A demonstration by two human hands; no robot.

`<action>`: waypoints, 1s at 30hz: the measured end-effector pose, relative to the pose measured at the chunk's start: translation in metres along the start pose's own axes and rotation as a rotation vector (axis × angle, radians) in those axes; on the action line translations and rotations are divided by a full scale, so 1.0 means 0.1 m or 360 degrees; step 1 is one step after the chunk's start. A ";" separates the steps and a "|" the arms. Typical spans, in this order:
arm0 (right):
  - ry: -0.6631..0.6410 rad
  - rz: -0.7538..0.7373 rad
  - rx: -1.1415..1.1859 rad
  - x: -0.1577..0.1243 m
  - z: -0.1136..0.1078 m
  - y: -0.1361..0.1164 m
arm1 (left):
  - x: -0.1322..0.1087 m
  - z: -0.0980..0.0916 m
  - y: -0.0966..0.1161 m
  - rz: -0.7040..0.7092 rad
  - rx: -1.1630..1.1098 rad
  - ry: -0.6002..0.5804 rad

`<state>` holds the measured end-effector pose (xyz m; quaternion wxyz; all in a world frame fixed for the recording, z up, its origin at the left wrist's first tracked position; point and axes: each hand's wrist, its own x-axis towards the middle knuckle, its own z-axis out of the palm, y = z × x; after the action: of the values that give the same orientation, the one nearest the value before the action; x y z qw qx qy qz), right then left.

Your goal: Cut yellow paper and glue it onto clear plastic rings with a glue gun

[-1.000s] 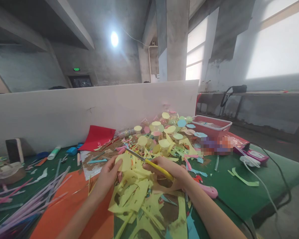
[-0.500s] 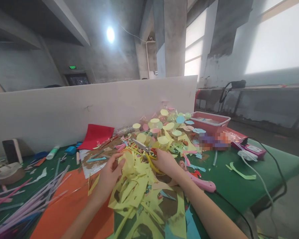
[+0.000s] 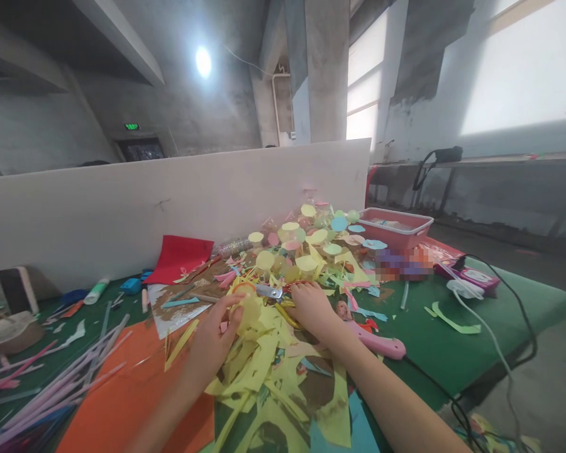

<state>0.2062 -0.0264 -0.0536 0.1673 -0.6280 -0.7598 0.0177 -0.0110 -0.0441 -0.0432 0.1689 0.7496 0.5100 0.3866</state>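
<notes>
My left hand (image 3: 212, 343) pinches a piece of yellow paper (image 3: 249, 309), with an orange curved edge showing at its top. From the right, my right hand (image 3: 314, 313) grips a pair of scissors (image 3: 270, 291) with yellow and red handles. The scissor blades point left and reach the yellow paper. Beneath both hands lies a heap of yellow paper scraps (image 3: 252, 365), some with round holes cut out. Behind them, paper discs (image 3: 306, 263) in yellow, blue and pink sit on small clear cups or balls.
A pink glue gun (image 3: 377, 340) with a black cord lies by my right forearm. An orange sheet (image 3: 132, 390) and a bundle of pale strips (image 3: 61, 384) are on the left. A pink basket (image 3: 396, 229) stands at the back right. A white panel (image 3: 122, 207) closes the far side.
The scissors have turned from pointing up and left to nearly level, and their blades now meet the yellow paper. My right hand has rolled over slightly. The view has shifted a little.
</notes>
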 end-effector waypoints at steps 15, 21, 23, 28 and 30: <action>-0.0094 -0.0426 0.1189 -0.13 -0.25 -0.13 | -0.01 0.07 -0.16 0.0349 0.0083 -0.0019; -0.0201 -0.0473 0.1274 -0.14 -0.25 -0.12 | -0.04 0.05 -0.10 0.0603 0.0159 -0.0018; -0.0147 -0.0493 0.1194 -0.14 -0.23 -0.13 | -0.05 0.05 -0.09 0.0619 0.0161 -0.0057; 0.0009 -0.0585 0.1095 -0.13 -0.21 -0.15 | -0.07 0.05 -0.13 0.0611 0.0204 -0.0088; 0.0039 -0.0594 0.1061 -0.12 -0.20 -0.15 | -0.07 0.06 -0.14 0.0589 0.0222 -0.0103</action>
<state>0.1995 -0.0453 -0.0336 0.3719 -0.3902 -0.8115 0.2257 -0.0169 -0.0437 -0.0586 0.0589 0.8524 0.3835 0.3504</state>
